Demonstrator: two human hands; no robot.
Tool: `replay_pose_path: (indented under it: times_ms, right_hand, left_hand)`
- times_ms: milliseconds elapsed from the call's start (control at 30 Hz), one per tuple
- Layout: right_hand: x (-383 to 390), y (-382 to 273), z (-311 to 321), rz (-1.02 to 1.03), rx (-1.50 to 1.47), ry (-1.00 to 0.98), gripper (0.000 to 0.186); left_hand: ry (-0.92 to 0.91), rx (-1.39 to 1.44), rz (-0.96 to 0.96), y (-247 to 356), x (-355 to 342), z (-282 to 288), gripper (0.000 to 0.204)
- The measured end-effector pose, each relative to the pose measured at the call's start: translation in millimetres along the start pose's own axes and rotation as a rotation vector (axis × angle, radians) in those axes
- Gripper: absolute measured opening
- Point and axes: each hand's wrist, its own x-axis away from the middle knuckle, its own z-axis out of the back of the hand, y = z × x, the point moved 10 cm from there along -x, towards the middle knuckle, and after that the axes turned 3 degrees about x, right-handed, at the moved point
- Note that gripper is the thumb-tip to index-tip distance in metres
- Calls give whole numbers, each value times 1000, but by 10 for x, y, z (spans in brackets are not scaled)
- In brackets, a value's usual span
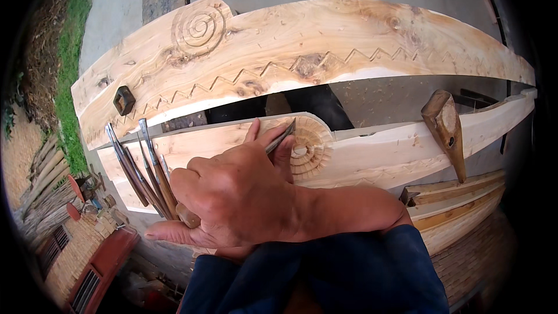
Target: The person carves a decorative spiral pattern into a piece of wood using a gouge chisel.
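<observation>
My right hand (232, 197) is wrapped round a chisel, whose wooden handle end (187, 216) shows near its thumb. The thumb points left. My left hand (283, 157) lies mostly hidden beneath the right. Its visible fingertips pinch the chisel's metal blade (282, 137) close to the tip. That tip meets the upper left edge of a round spiral carving (311, 154) on the near wooden board (372, 154). The spiral's rings carry short radial cuts. Just left of my hands, several chisels with dark and light wooden handles (136, 180) lie side by side across the board.
A wooden mallet (444, 125) rests on the near board's right part. Beyond a gap, a second long board (325, 29) bears a carved spiral (200, 26) and a zigzag groove, with a dark hexagonal object (124, 100) on it. More boards (459, 203) are stacked at lower right.
</observation>
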Motion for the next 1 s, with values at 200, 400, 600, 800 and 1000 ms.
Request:
replay_pose_path:
  times_ms: [200,400,600,800,1000]
  right_hand:
    - [-29,80,-37,-46,-47,-14,66]
    - [-25,159,-57,-89,-85,-63,69]
    - [-21,220,-67,-91,-93,-45,70]
    - [-27,238,-95,-88,-89,-43,71]
    - [-121,293,44,-106,-157,-25,60]
  left_hand:
    - [88,88,78,-95,70,-15,21]
    - [99,50,43,-55,34,-16,19]
    - [70,26,3,-15,7,-46,18]
    - [47,-6,-31,14,-35,-16,17]
    - [-23,-115,-126,-8,-117,10,16]
